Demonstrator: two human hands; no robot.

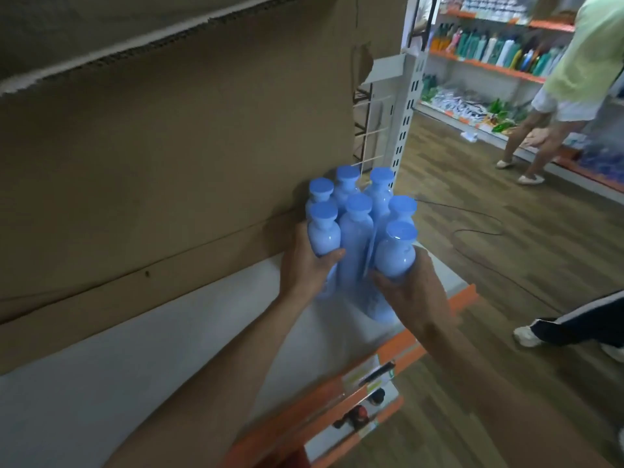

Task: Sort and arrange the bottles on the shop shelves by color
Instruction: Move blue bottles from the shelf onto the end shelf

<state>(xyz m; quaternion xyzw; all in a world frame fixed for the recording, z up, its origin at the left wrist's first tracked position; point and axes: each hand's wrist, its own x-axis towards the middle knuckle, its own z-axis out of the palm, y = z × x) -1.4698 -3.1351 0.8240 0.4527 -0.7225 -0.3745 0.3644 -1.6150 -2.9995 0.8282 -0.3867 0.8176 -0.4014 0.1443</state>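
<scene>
Head view: blue bottles point(357, 231) clustered between both gripping hands point(363, 278).

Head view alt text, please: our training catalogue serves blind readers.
A person's left grip and right grip hold a cluster of blue bottles from both sides, over a white shelf backed by cardboard. Across the aisle are shelves of mixed-colour bottles and another person.

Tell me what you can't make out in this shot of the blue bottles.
Head view only.
Labels on the blue bottles: motion blur.
Their lower parts: partly covered by the left hand and right hand.
Anything behind the cardboard: hidden by it.
The far shelf bottles: too small to read.
</scene>
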